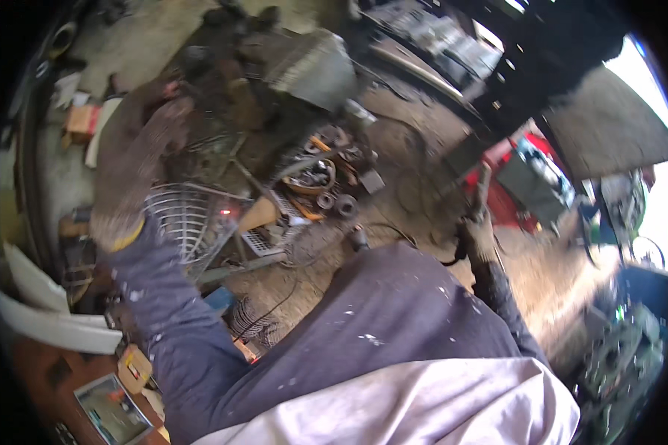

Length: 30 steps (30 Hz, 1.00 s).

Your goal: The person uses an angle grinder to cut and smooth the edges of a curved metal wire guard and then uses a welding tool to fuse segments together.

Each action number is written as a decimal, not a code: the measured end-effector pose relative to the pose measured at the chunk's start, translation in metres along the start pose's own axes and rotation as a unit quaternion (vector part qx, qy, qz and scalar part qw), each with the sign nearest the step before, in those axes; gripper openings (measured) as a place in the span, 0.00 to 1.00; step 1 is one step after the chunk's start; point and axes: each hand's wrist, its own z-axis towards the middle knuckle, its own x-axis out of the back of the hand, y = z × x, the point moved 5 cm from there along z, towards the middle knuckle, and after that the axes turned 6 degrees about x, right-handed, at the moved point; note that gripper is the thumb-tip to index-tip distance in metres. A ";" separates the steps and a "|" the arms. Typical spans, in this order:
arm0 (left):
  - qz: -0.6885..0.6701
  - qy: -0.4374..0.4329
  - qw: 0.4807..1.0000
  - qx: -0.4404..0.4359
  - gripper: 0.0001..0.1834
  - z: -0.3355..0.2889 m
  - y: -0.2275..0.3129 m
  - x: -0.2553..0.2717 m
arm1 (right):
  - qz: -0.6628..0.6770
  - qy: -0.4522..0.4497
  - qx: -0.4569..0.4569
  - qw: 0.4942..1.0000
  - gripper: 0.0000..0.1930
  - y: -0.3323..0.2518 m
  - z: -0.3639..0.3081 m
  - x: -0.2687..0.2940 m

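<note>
My left hand [142,144], in a grey-brown knitted glove with a yellow cuff edge, reaches out at the left beside a dark, cluttered workbench [234,159]. Its fingers are smeared and partly merge with the dark parts behind, so what they hold, if anything, is unclear. On the right, my gloved right hand [479,236] is closed around a rod-shaped tool [484,185] that points up and away. A dark cable hangs next to that hand. Below my left hand lies a round wire fan guard [179,219].
Metal rings and small parts fill a heap [330,174] near the middle. Behind it stands a grey metal box [315,70]. Coiled wire [252,319] lies by my left forearm. A red case [497,193] sits at right, greenish machinery [620,363] lower right, and white curved panels [56,322] at left.
</note>
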 end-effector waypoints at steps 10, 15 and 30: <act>0.081 0.037 0.992 0.092 0.26 0.164 -0.088 0.054 | 0.078 -0.011 0.028 0.997 0.30 0.037 0.029 -0.005; 0.149 0.058 0.976 0.148 0.21 0.278 -0.125 0.076 | -0.090 0.009 -0.036 0.995 0.46 0.018 0.031 -0.016; 0.236 0.185 0.949 0.094 0.38 0.587 -0.243 0.100 | 0.348 0.063 -0.186 0.916 0.16 0.124 0.015 0.000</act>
